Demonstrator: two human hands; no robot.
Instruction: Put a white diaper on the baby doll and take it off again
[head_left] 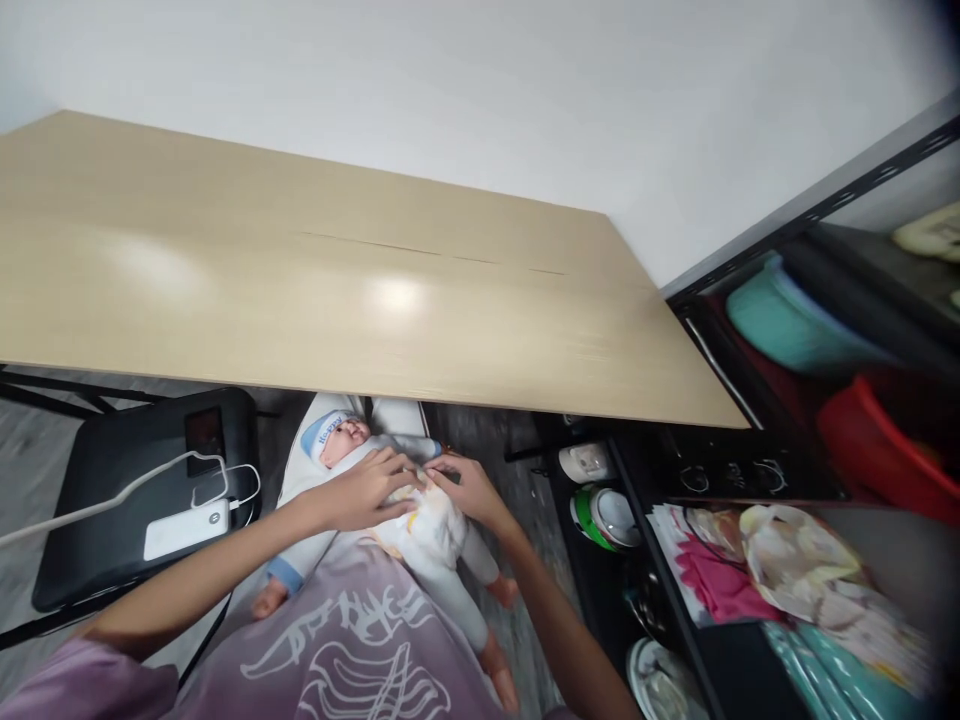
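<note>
A baby doll [334, 545] in pale clothes and a blue-and-white cap [330, 432] lies on its back across my lap. Around its middle is a white diaper [439, 525] with yellow-orange marks. My left hand [371, 488] rests over the doll's belly, fingers stretched and slightly bent across the diaper's upper edge. From the other side, my right hand [466, 488] reaches the same edge, thumb and fingers pinched on it near the left fingertips. What lies under the fingers is partly hidden.
A wooden table [450, 340] spans the front, its edge just beyond the doll's head. On the left, a black stool [82, 530] carries a white power bank [186, 530] with cables. A black shelf [679, 600] at right holds folded clothes [795, 555], tins and basins.
</note>
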